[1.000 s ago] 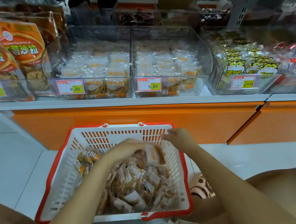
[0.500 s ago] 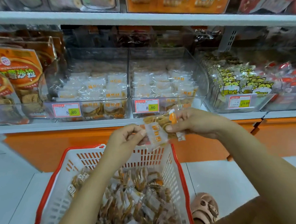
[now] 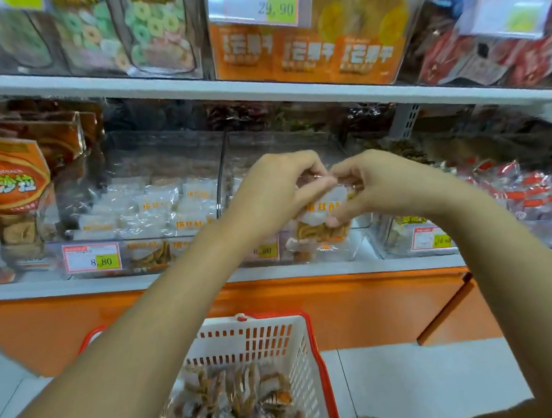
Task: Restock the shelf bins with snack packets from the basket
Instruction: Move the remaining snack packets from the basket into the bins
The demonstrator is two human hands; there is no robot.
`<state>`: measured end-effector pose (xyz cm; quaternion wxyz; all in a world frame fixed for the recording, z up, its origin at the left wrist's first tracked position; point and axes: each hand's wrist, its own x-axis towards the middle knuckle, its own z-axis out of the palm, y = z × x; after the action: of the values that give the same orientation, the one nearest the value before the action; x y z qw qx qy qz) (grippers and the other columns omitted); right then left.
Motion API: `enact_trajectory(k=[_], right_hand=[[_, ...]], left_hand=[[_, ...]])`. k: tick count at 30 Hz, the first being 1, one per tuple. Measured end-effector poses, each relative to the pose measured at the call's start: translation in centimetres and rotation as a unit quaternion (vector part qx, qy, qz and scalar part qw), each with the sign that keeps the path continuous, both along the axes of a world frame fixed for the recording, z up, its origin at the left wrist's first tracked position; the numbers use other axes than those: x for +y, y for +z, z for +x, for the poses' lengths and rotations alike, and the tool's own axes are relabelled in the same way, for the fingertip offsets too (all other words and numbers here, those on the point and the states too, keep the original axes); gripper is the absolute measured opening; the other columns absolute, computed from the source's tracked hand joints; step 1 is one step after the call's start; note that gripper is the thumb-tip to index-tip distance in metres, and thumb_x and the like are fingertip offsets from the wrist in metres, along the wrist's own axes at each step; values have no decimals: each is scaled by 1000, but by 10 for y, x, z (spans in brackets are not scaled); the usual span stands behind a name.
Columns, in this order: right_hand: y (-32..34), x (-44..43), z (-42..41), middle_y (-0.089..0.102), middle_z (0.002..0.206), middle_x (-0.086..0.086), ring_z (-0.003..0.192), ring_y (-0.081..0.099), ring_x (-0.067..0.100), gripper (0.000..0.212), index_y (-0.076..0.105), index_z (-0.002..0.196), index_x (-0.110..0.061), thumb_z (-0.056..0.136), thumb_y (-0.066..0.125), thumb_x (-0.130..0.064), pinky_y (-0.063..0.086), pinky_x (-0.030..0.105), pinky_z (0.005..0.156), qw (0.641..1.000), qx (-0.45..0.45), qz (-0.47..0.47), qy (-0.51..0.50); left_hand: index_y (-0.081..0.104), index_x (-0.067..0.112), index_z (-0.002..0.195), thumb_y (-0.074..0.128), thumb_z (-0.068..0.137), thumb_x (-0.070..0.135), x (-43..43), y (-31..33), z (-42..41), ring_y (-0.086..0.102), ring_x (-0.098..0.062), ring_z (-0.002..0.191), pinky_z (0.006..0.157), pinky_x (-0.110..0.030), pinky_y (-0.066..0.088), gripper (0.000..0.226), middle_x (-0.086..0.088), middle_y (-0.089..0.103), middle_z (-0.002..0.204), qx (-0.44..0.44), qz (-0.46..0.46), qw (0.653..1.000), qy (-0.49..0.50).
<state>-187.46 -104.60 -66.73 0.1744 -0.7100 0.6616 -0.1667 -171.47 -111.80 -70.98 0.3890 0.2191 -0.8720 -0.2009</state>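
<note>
My left hand and my right hand are raised together over the right clear bin on the lower shelf. Between them they pinch small clear snack packets with orange print and brown snacks inside. The left clear bin beside it holds several of the same packets. Below, a white basket with a red rim stands on the floor with several more packets in it.
Orange bags fill the bin at far left; red-wrapped snacks and a yellow-labelled bin sit at right. The upper shelf overhangs the bins. An orange cabinet front runs under the lower shelf.
Both hands rose from the basket with the packets and now hold them up over the right bin. The view tilted upward, showing the upper shelf.
</note>
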Motion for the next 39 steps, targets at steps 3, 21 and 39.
enact_trajectory(k=[3, 21, 39], right_hand=[[8, -12, -13, 64, 68, -9, 59, 53, 8, 22, 68, 88, -32, 71, 82, -32, 38, 22, 54, 997, 60, -29, -45], [-10, -69, -44, 63, 85, 3, 82, 57, 24, 36, 65, 97, -7, 72, 82, -29, 41, 29, 64, 975, 179, 36, -124], [-68, -87, -16, 59, 117, 12, 102, 59, 28, 25, 58, 114, -3, 91, 48, 3, 40, 29, 70, 895, 409, 163, -70]], left_hand=[[69, 18, 82, 64, 89, 31, -18, 2, -21, 61, 1, 69, 65, -15, 46, 15, 11, 66, 71, 39, 21, 999, 3], [60, 17, 70, 65, 78, 14, -65, -75, -28, 56, -13, 76, 61, -24, 41, 10, 6, 61, 80, -168, 137, 971, 100], [48, 17, 61, 65, 77, 21, -64, -82, -27, 53, -17, 78, 59, -27, 35, 23, 1, 58, 79, -145, 126, 972, 137]])
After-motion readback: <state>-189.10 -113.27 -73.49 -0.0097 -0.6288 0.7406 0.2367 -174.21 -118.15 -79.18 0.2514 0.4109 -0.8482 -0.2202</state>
